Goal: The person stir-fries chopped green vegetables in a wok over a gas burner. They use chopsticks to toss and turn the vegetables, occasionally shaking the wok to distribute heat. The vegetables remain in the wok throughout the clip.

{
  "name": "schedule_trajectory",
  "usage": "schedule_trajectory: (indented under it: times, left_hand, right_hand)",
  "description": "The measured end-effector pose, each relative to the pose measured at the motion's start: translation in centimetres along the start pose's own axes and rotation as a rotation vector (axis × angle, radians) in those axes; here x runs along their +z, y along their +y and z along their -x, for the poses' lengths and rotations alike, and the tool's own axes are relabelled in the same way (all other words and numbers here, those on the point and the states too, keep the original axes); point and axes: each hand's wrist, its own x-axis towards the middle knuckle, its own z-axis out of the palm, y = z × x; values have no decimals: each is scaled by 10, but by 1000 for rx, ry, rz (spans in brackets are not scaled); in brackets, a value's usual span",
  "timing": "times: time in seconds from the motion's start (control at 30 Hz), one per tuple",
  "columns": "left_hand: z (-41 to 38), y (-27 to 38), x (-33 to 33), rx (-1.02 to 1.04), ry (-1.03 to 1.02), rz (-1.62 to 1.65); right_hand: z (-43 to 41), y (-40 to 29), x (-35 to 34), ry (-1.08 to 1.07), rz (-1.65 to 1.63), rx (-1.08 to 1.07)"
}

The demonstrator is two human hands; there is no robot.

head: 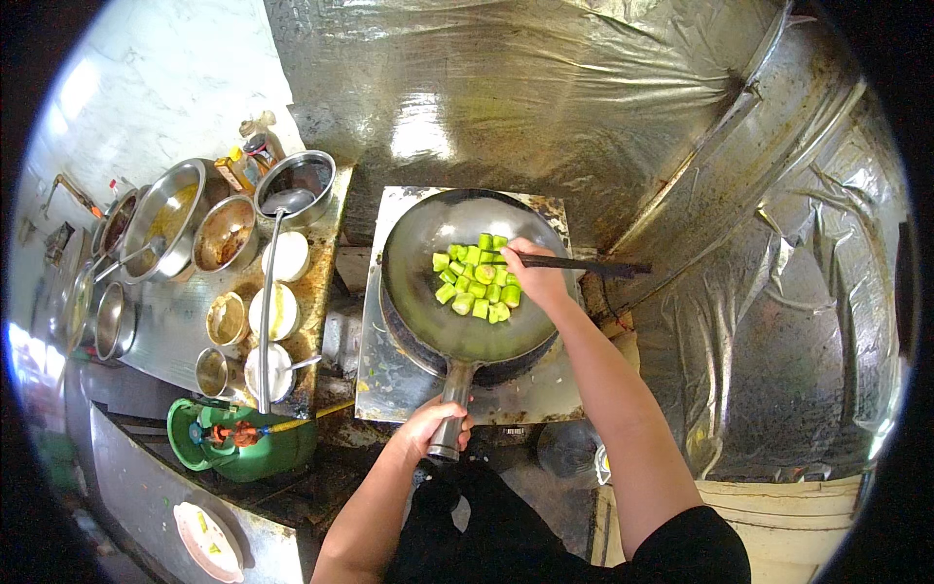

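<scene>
My left hand (430, 427) is closed around the metal handle (457, 390) of a wok. The steel wok (419, 321) sits on a stove (368, 365), its handle towards me. Cut chunks of a green vegetable (481, 274) lie grouped in the bottom of the wok. Over their right side, my right hand (538, 276) grips dark chopsticks (584, 263). Their tips reach in among the green pieces, and the back ends stick out past the wok's right rim.
A metal side table (164, 332) on the left bears steel bowls (226, 233), white tubs (274, 312) and a long-handled ladle (268, 314). Below it stands a green gas cylinder (273, 445). A plate with green scraps (208, 542) lies lower left. Foil-like sheeting (511, 95) covers the wall behind.
</scene>
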Motion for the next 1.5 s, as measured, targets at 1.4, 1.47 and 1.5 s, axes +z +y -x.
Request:
schedule_trajectory:
  times: [1.4, 1.47, 1.5]
  left_hand:
    - [0, -1, -3, 9, -5, 27]
    - [0, -1, -3, 6, -1, 23]
    - [2, -2, -6, 11, 7, 34]
  right_hand:
    - [6, -2, 32, -156, -302, 98]
    - [4, 1, 25, -222, -269, 124]
    - [4, -13, 11, -244, -183, 171]
